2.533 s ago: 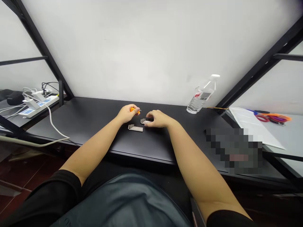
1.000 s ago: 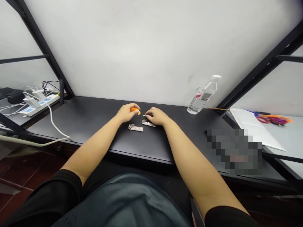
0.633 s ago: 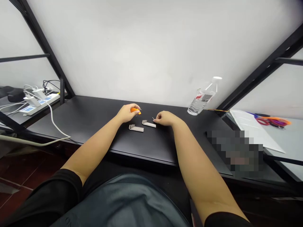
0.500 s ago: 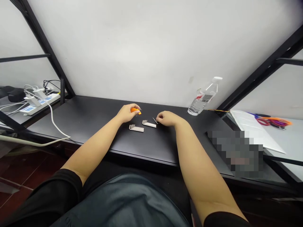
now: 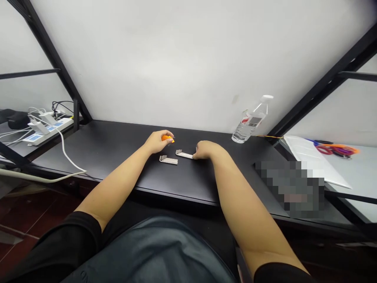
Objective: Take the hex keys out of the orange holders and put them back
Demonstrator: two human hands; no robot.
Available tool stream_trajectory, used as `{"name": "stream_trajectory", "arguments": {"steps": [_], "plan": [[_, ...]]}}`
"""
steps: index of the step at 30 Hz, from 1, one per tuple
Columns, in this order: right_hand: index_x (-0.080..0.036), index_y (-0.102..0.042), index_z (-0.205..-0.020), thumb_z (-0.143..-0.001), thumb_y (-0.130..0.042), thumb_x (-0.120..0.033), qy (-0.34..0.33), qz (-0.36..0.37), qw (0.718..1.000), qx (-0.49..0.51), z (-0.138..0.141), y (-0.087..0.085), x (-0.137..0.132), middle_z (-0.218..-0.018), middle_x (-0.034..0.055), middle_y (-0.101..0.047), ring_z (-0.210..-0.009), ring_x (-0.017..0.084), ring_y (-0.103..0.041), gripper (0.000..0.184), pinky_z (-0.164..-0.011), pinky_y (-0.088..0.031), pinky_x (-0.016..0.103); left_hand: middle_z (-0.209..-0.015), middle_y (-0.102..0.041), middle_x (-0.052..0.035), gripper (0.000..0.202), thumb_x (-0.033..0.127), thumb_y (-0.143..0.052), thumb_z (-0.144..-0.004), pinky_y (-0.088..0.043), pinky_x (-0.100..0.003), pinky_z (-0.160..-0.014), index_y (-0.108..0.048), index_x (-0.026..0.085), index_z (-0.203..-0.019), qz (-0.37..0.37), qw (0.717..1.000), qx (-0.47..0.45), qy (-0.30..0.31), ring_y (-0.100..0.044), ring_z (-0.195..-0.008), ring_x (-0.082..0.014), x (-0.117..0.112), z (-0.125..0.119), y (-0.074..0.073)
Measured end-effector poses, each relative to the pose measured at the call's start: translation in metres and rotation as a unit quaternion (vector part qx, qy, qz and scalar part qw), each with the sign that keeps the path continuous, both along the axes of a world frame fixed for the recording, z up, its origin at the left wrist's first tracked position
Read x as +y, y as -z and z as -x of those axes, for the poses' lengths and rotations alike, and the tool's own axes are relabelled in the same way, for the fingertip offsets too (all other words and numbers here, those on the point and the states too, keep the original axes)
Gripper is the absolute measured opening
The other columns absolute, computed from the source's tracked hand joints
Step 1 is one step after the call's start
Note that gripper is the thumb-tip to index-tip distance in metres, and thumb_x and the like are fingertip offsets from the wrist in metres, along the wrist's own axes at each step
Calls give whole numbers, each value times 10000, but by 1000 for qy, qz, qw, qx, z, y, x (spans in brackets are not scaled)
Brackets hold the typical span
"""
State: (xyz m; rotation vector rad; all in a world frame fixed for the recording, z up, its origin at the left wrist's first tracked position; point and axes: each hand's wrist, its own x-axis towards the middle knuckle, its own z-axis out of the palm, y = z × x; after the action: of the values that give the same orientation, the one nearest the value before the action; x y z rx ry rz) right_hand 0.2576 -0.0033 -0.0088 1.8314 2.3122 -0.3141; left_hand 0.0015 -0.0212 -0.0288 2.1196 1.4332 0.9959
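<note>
My left hand (image 5: 156, 142) is closed around a small orange-handled tool (image 5: 167, 138), with a thin metal tip showing past the fingers. My right hand (image 5: 206, 149) rests on the desk, its curled fingertips against the right end of a set of L-shaped hex keys (image 5: 184, 154). A second bundle of hex keys (image 5: 168, 159) lies in front of the gap between my hands, closer to my left hand. Whether my right fingers pinch a key is hidden.
The black desk (image 5: 103, 147) holds a clear plastic water bottle (image 5: 250, 124) at the back right. A power strip (image 5: 48, 131) with white cables is at the left. Scissors (image 5: 331, 149) and a white sheet (image 5: 309, 157) lie beyond the right end. A pixelated patch (image 5: 290, 188) covers the desk's right front.
The thin hex key that stuck out of my right fingers no longer shows, and those fingertips now touch the key set. My left hand and the orange tool have barely moved.
</note>
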Motion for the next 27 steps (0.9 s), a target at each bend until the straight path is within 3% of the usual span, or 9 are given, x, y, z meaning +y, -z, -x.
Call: {"name": "stream_trajectory", "arguments": {"steps": [4, 8, 12, 17, 20, 25, 27], "plan": [[-182, -756, -828, -734, -699, -451, 2, -2, 1000, -17, 2, 0, 0, -932, 141, -749, -797, 270, -694, 290, -615, -494, 340, -958, -765, -19, 272, 333, -641, -863, -519, -301, -853, -736, 233, -1098, 19, 1000, 0, -1, -684, -881, -184, 1, 0, 0], [-204, -753, -838, -754, -673, -337, 3, -28, 999, 22, -4, 2, 1, -966, 111, -762, -816, 248, -692, 176, -637, -478, 318, -1013, -766, -24, 271, 324, -649, -866, -520, -291, -874, -729, 231, -1108, 2, 1000, -11, 8, -685, -905, -175, 0, -2, 0], [-231, -735, -836, -753, -638, -188, -32, -63, 994, 84, -12, 6, 5, -937, 64, -763, -796, 208, -676, 135, -669, -467, 290, -1058, -761, -31, 262, 309, -654, -867, -520, -292, -872, -726, 229, -1106, -16, 999, -18, 22, -681, -911, -172, -3, -3, 1], [-229, -694, -921, -754, -588, -144, -54, -103, 970, 215, -14, 11, 5, -880, 27, -734, -719, 173, -628, 215, -672, -466, 278, -1103, -754, -40, 261, 296, -659, -866, -511, -320, -914, -723, 223, -1108, -23, 999, -16, 30, -679, -961, -187, -3, -4, 2], [-227, -646, -984, -836, -538, -197, -69, -146, 917, 365, -8, 10, 3, -784, 3, -670, -652, 157, -583, 186, -654, -471, 287, -1129, -749, -33, 259, 297, -659, -869, -499, -327, -953, -718, 230, -1112, -39, 998, -22, 51, -677, -1004, -188, -2, -4, 2], [-262, -542, -1073, -925, -560, -335, -136, -169, 752, 623, 11, 8, -2, -750, -38, -548, -626, 140, -570, 166, -618, -499, 283, -1095, -748, -33, 330, 309, -676, -862, -506, -336, -946, -688, 229, -1182, -48, 994, -32, 96, -686, -954, -181, -3, -6, 2], [-279, -515, -1116, -920, -610, -375, -154, -176, 706, 668, 21, 10, -5, -760, -43, -550, -668, 148, -615, 237, -649, -526, 291, -1062, -749, -33, 379, 302, -678, -861, -512, -335, -931, -662, 228, -1232, -48, 993, -35, 106, -689, -933, -180, -5, -8, 2]]}}
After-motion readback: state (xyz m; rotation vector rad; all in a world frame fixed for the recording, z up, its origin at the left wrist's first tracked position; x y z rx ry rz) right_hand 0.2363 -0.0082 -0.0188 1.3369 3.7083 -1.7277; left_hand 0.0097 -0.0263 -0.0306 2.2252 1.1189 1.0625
